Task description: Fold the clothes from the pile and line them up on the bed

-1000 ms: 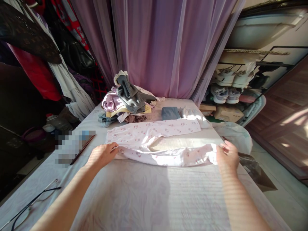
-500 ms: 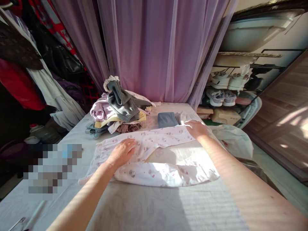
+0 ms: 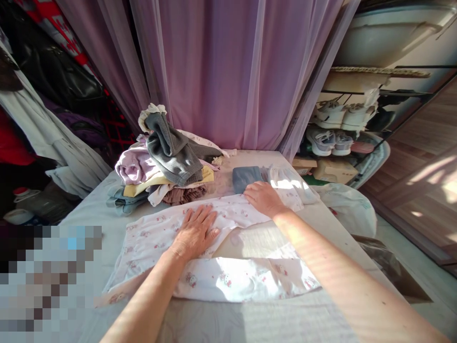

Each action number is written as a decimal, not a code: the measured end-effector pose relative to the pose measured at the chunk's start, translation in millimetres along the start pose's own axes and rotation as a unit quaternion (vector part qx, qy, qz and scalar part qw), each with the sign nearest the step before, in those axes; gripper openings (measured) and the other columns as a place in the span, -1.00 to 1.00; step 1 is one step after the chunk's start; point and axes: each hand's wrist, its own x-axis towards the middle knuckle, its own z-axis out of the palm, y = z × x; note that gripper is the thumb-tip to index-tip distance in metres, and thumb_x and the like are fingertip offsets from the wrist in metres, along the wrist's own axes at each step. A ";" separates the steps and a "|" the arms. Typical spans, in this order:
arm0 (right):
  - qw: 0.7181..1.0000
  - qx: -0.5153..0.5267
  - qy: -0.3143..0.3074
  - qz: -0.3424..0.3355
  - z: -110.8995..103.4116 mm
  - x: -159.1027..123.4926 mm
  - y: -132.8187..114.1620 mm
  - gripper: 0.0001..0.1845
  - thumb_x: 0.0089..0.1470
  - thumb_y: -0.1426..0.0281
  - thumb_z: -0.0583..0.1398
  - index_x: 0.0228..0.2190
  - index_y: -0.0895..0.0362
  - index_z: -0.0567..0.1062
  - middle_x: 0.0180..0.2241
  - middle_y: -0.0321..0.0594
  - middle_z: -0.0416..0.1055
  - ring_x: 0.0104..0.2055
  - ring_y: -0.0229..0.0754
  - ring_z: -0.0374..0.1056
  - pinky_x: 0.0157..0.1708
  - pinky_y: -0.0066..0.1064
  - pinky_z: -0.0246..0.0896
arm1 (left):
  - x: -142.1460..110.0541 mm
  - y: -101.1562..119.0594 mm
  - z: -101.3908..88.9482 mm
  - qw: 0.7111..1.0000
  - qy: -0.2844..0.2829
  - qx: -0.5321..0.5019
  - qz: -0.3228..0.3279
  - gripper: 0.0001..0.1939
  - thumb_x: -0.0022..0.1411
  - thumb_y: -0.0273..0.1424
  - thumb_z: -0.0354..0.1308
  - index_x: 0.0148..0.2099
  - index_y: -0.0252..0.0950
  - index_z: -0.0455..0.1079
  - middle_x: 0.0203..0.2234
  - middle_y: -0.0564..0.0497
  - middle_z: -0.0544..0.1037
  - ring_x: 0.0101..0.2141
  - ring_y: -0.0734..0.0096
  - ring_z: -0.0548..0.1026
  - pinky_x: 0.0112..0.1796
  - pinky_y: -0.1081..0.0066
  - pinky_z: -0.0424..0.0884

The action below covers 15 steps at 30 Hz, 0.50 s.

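A white baby sleepsuit with a small pink print [image 3: 243,281] lies spread on a pale grey bed sheet [image 3: 321,224], folded over on itself. My left hand [image 3: 195,232] rests flat on its middle, fingers spread. My right hand [image 3: 262,198] lies flat on the far sleeve-like part, close to a folded blue-grey cloth [image 3: 247,178]. Neither hand grips anything. Behind them stands a pile of folded clothes [image 3: 160,164], topped by a grey ribbed garment [image 3: 169,147].
A purple sheer curtain [image 3: 214,71] hangs behind the sheet. Hanging clothes line the left side. On the right are a shoe rack with white sneakers [image 3: 330,128], a cardboard box [image 3: 333,171] and a white plastic bag [image 3: 352,205]. A pixelated patch covers the lower left.
Both hands have let go of the sleepsuit's near edge and now lie flat on it, the right farther away. The sleepsuit is spread wider, and the view has moved closer.
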 end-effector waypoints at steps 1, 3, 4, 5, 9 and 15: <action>1.000 -0.009 0.001 -0.006 -0.5 -0.1 -0.4 -0.70 0.28 0.36 0.07 -0.30 0.07 0.62 -0.20 -0.17 0.53 -0.14 -0.10 0.29 -0.18 -0.28 0.05 | 0.2 0.5 -0.1 1.000 0.000 0.001 -0.001 -0.45 0.39 -0.10 -0.08 0.33 -0.16 0.25 0.30 -0.13 0.28 0.30 0.03 0.18 0.28 -0.07 0.02; 1.000 -0.023 0.006 -0.010 -1.2 0.3 -0.9 -0.70 0.26 0.39 0.08 -0.33 0.08 0.61 -0.23 -0.16 0.53 -0.17 -0.09 0.29 -0.21 -0.28 0.03 | 0.8 2.0 -1.0 1.000 -0.006 0.003 -0.004 -0.44 0.40 -0.09 -0.10 0.33 -0.17 0.25 0.31 -0.14 0.27 0.30 0.02 0.17 0.28 -0.08 0.03; 1.000 -0.026 0.013 -0.002 -1.3 1.1 -0.9 -0.70 0.26 0.40 0.07 -0.34 0.08 0.61 -0.24 -0.16 0.54 -0.19 -0.10 0.29 -0.22 -0.28 0.02 | 1.0 2.8 -1.7 1.000 -0.011 0.004 -0.005 -0.44 0.40 -0.08 -0.11 0.33 -0.17 0.25 0.31 -0.14 0.27 0.31 0.01 0.17 0.27 -0.09 0.04; 0.999 -0.025 0.022 0.013 -1.1 2.3 -0.8 -0.69 0.26 0.40 0.06 -0.35 0.09 0.61 -0.24 -0.15 0.54 -0.20 -0.10 0.29 -0.22 -0.29 0.02 | 1.1 3.5 -2.4 1.000 -0.014 0.005 -0.005 -0.44 0.40 -0.08 -0.12 0.33 -0.18 0.25 0.31 -0.15 0.26 0.31 -0.01 0.16 0.26 -0.10 0.04; 0.992 -0.006 0.058 0.114 1.9 10.7 -0.5 -0.66 0.24 0.40 0.05 -0.40 0.08 0.61 -0.25 -0.15 0.54 -0.22 -0.11 0.31 -0.24 -0.32 0.05 | 0.8 5.7 -3.4 1.000 0.001 0.008 -0.008 -0.44 0.40 -0.06 -0.12 0.31 -0.14 0.27 0.32 -0.14 0.24 0.31 -0.04 0.15 0.27 -0.15 -0.02; 0.990 0.001 0.015 0.140 4.7 18.1 -6.3 -0.67 0.23 0.37 0.05 -0.39 0.08 0.61 -0.27 -0.14 0.53 -0.23 -0.10 0.35 -0.29 -0.34 0.06 | 0.7 9.1 -1.5 0.999 0.025 0.011 -0.048 -0.49 0.36 -0.06 -0.02 0.26 -0.06 0.35 0.30 -0.14 0.27 0.30 -0.14 0.14 0.24 -0.23 -0.01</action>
